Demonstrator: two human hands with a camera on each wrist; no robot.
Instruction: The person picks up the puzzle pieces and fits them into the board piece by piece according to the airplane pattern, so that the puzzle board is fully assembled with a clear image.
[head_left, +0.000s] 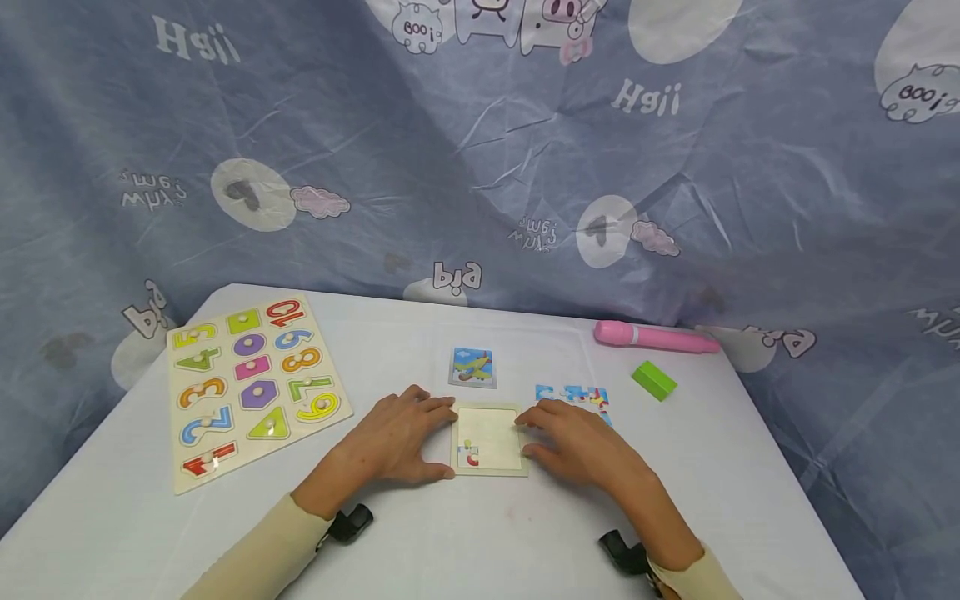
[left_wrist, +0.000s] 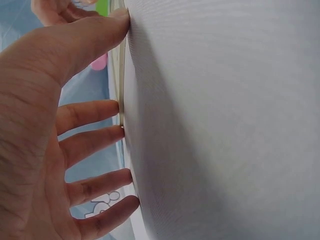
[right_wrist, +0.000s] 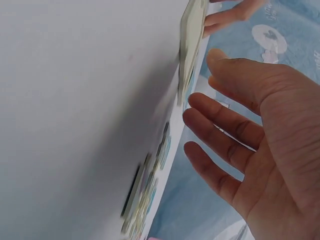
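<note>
A small shallow wooden puzzle tray (head_left: 501,429) lies on the white table, with one joined bit of printed jigsaw (head_left: 469,457) in its lower left corner. My left hand (head_left: 397,440) rests at the tray's left side, thumb by the near corner and fingertips by the far one. In the left wrist view the left thumb (left_wrist: 95,37) touches the tray's edge and the fingers are spread. My right hand (head_left: 581,442) is at the right side, fingertips over the rim. Seen from the right wrist, its fingers (right_wrist: 225,145) are loosely bent with nothing between them.
Loose jigsaw pieces (head_left: 573,393) lie beyond my right hand, partly hidden by it. A small airplane picture (head_left: 472,367) lies behind the tray. A number-and-shape board (head_left: 258,383) is at left; a green block (head_left: 654,381) and a pink cylinder (head_left: 660,337) are at right.
</note>
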